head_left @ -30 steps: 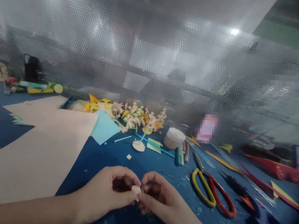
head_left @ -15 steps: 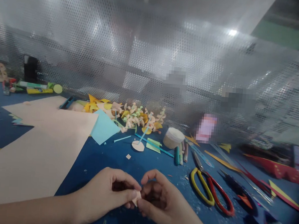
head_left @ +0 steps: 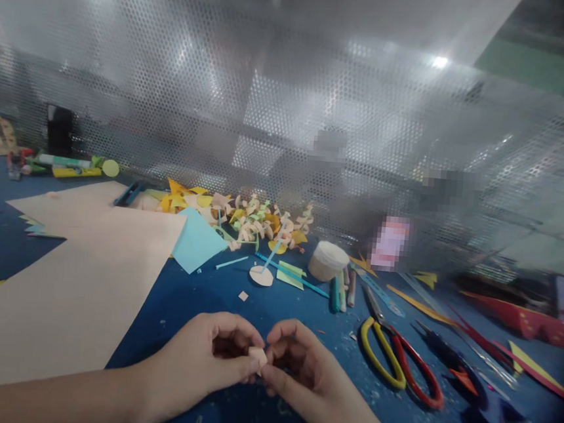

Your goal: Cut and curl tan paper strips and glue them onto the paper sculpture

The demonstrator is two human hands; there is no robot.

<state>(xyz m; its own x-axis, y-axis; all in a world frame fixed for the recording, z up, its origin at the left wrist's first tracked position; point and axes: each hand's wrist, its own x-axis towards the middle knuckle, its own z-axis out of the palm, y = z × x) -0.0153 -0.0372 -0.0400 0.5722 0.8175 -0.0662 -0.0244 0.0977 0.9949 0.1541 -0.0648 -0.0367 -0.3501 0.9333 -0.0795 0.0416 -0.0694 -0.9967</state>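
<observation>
Between my two hands, low in the middle of the head view, is a small piece of pale pink paper (head_left: 258, 356). My left hand (head_left: 215, 354) pinches it between thumb and fingers. The thumb and curled fingers of my right hand (head_left: 301, 364) close on its other side. A tiny pale paper square (head_left: 243, 296) lies on the blue table just beyond my hands. Farther back, a thin blue paper stem (head_left: 273, 253) rises from a pale oval paper base (head_left: 261, 275).
Large pale paper sheets (head_left: 93, 274) and a light blue sheet (head_left: 195, 237) lie left. Curled paper pieces (head_left: 254, 219) heap at the back. To the right are a white round tub (head_left: 328, 260), scissors (head_left: 382, 355) with yellow and red handles, and a blue-handled tool (head_left: 483, 394).
The paper piece has turned and risen slightly between my fingertips, showing more of its face. Both hands stay in nearly the same place.
</observation>
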